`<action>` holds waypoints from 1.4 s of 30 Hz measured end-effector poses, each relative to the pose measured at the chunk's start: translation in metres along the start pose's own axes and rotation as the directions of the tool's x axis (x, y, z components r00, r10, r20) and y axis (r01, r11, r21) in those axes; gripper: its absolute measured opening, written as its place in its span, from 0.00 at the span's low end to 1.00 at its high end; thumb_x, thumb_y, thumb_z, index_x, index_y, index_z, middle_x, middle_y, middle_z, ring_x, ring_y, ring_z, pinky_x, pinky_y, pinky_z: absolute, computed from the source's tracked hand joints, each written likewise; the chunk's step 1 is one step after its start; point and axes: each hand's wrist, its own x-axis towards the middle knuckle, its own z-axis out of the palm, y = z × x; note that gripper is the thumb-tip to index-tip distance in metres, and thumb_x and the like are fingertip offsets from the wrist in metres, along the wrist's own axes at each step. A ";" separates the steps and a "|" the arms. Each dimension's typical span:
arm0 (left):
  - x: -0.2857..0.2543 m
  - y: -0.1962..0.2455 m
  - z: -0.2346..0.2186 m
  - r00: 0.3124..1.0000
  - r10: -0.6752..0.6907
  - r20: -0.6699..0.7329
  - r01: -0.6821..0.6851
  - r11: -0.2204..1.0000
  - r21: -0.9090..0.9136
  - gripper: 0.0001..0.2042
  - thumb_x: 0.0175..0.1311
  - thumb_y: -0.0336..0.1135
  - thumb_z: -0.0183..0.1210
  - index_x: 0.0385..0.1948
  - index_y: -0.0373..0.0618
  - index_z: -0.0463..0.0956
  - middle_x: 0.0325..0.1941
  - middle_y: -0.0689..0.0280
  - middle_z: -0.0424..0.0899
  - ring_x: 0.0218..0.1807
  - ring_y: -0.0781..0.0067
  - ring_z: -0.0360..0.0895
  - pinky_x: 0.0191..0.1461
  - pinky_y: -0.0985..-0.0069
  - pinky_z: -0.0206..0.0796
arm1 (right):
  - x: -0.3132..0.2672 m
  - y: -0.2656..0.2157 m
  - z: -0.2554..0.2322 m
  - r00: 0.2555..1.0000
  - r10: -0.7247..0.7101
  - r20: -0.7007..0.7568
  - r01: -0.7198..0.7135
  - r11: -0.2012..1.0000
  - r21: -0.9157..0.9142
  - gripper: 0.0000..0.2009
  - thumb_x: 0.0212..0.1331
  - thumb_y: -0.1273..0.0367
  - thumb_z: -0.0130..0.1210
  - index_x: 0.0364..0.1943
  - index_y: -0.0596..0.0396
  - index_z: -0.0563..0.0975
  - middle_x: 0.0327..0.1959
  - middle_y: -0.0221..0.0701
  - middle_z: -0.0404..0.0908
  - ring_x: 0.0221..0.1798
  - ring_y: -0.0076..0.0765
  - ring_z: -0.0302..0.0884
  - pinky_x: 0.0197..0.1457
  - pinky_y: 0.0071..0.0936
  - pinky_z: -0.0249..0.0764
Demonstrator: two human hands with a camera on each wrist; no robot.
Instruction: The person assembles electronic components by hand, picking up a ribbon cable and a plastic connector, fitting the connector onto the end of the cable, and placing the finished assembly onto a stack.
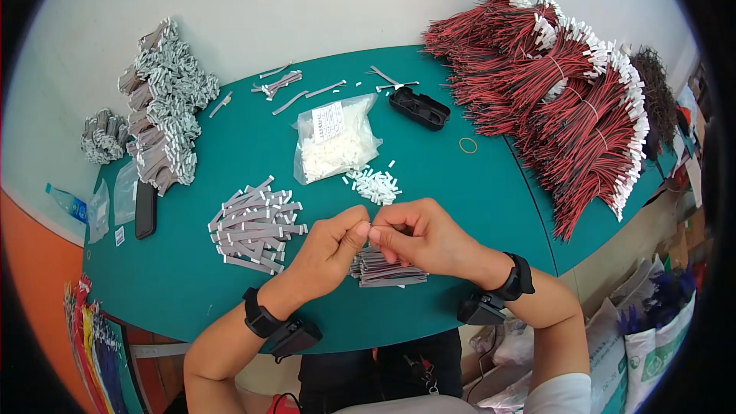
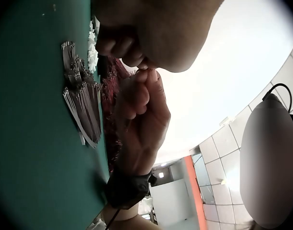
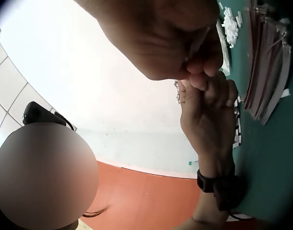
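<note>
In the head view my left hand (image 1: 326, 251) and right hand (image 1: 433, 241) meet fingertip to fingertip above the table. Thumb and forefinger of each pinch at one tiny spot. The right wrist view shows a thin grey strip like a flat ribbon cable (image 3: 200, 43) in the curled right fingers. What the left fingertips pinch is mostly hidden, and I cannot tell its kind. Under the right hand lies a stack of grey ribbon cables (image 1: 389, 272) with bare metal ends. Just beyond the hands is a heap of small white connector housings (image 1: 376, 186).
Ribbon cables with white ends (image 1: 257, 228) lie spread at left. Behind the housings stands a clear bag (image 1: 337, 146) of white pieces, with a black case (image 1: 419, 107) beside it. Red-black wire bundles (image 1: 552, 92) fill the right; grey cable bundles (image 1: 165, 103) and a phone (image 1: 146, 211) sit left.
</note>
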 end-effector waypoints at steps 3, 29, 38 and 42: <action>0.000 0.000 0.000 0.999 -0.042 0.006 0.042 0.996 -0.076 0.16 0.72 0.41 0.42 0.24 0.43 0.62 0.20 0.73 0.59 0.24 0.85 0.55 0.27 0.83 0.50 | 0.001 0.003 0.003 0.999 -0.022 -0.028 0.022 1.000 -0.016 0.12 0.65 0.65 0.50 0.26 0.56 0.74 0.17 0.21 0.72 0.18 0.12 0.64 0.20 0.13 0.59; 0.007 0.004 -0.006 0.989 -0.055 -0.137 0.007 0.943 -0.333 0.09 0.65 0.35 0.55 0.27 0.45 0.67 0.20 0.76 0.67 0.23 0.88 0.59 0.26 0.86 0.50 | 0.008 0.001 -0.007 0.999 0.027 0.022 -0.028 0.999 0.018 0.10 0.63 0.68 0.52 0.26 0.57 0.76 0.19 0.21 0.75 0.19 0.10 0.61 0.21 0.13 0.56; 0.008 0.004 -0.011 0.983 -0.149 -0.110 0.106 0.939 -0.328 0.07 0.62 0.33 0.58 0.29 0.43 0.71 0.23 0.74 0.73 0.25 0.89 0.66 0.28 0.88 0.57 | 0.011 -0.002 -0.023 0.940 -0.141 -0.311 0.211 0.957 0.202 0.05 0.59 0.70 0.57 0.30 0.56 0.77 0.23 0.26 0.78 0.23 0.14 0.69 0.26 0.13 0.66; 0.005 -0.004 -0.002 0.992 -0.123 0.041 0.129 0.970 -0.208 0.07 0.60 0.33 0.61 0.33 0.41 0.74 0.24 0.76 0.73 0.24 0.92 0.64 0.27 0.88 0.57 | 0.013 -0.002 -0.014 0.935 -0.172 -0.311 0.252 0.938 0.239 0.05 0.60 0.70 0.55 0.31 0.58 0.76 0.26 0.29 0.79 0.26 0.16 0.73 0.30 0.15 0.69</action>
